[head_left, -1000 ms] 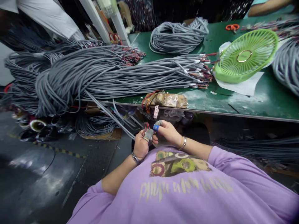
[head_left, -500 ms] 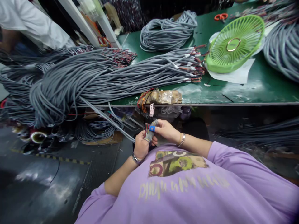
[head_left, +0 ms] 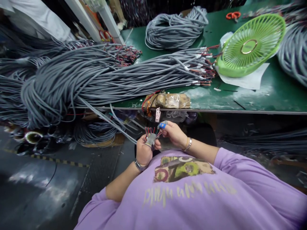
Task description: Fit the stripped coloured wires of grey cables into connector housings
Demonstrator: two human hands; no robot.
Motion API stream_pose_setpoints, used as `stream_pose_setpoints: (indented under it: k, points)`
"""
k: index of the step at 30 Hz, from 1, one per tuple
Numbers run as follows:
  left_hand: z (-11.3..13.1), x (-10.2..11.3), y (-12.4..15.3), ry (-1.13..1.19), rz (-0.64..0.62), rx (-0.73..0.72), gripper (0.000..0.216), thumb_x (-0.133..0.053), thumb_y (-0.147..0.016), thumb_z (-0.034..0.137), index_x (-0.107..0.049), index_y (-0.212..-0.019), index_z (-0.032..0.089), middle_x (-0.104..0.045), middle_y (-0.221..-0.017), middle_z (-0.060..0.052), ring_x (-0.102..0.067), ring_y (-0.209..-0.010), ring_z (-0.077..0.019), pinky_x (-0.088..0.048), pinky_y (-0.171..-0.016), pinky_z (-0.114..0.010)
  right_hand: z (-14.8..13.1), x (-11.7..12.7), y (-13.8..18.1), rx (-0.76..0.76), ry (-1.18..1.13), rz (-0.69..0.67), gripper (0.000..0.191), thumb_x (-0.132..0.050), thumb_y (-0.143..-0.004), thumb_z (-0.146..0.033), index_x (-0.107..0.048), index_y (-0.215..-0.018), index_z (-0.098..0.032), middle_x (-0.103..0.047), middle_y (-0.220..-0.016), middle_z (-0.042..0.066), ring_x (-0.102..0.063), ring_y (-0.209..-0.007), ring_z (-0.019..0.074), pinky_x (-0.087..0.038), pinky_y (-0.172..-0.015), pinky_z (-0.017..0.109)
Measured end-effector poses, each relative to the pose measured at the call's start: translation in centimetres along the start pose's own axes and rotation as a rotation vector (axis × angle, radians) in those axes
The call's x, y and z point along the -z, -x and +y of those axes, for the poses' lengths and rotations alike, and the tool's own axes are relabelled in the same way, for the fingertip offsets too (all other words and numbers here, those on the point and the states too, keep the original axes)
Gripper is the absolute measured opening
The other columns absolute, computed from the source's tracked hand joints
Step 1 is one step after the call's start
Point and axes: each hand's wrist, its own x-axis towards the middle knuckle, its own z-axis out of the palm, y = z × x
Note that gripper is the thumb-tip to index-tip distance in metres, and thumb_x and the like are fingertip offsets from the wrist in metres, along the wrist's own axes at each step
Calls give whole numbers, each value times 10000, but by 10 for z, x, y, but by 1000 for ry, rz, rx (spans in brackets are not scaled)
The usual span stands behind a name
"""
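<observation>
My left hand (head_left: 144, 151) is closed around the ends of grey cables (head_left: 129, 136) in front of my belly. Thin red, black and green wires (head_left: 150, 130) fan out above its fingers. A grey covering (head_left: 151, 139) sits at the left thumb; whether it is finger tape or cable sheath is unclear. Close by on the right, my right hand (head_left: 175, 134) pinches with thumb and forefinger, a blue band (head_left: 162, 126) around one digit. A few coloured wires stretch from the left hand to these fingertips; their very ends are hidden.
A large bundle of grey cables (head_left: 115, 78) lies along the green table (head_left: 275, 99). Near the front edge sits a taped wooden block (head_left: 177, 101) with a pink clip (head_left: 157, 115) hanging below. Behind are a coiled cable (head_left: 174, 32), green fan (head_left: 254, 48) and orange-handled scissors (head_left: 233, 15).
My right hand has drawn away from the left, up and to the right. The coloured wires now show spread between the hands. The left hand stays about where it was.
</observation>
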Motion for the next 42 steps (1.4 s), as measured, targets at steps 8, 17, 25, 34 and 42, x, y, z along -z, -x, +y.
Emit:
stream_pose_setpoints:
  k: [8,17,25,34,42]
  points:
    - [20,-18,-11,95,-18,46,345,-756,-659,458,-596,-691,153,-623,-518,20,-553,-392,-90,-460,-396,-186,-23,21,-39,-332,-88,-129,433,-590,-814,-587,-551,-797,-156,-605,-714,16,-458,-494,70,-375,-458,193]
    - [15,-21,-22,90,33,29,306,-730,-678,430,-596,-705,156,-628,-530,22,-552,-401,-84,-451,-405,-184,-13,5,-47,137,68,9,529,-680,-666,-667,-533,-661,-159,-495,-550,-40,-350,-469,54,-268,-453,198]
    - [15,-28,-27,64,25,48,343,-731,-644,466,-596,-701,155,-612,-515,23,-546,-394,-88,-451,-408,-193,-19,-8,-52,-116,-235,-112,515,-635,-737,-664,-623,-766,-150,-540,-625,-5,-455,-542,94,-412,-538,227]
    - [11,-26,-25,69,14,81,380,-746,-652,497,-595,-680,150,-615,-519,18,-546,-393,-83,-443,-397,-181,-16,-7,-54,-140,-315,-75,474,-673,-743,-606,-658,-805,-137,-564,-649,-3,-483,-561,90,-431,-556,212]
    - [11,-23,-23,71,-2,65,356,-729,-684,488,-612,-706,153,-616,-525,15,-551,-404,-87,-447,-404,-185,-20,0,-46,-300,-315,-202,561,-486,-822,-700,-626,-849,-158,-593,-682,18,-529,-587,114,-440,-561,219]
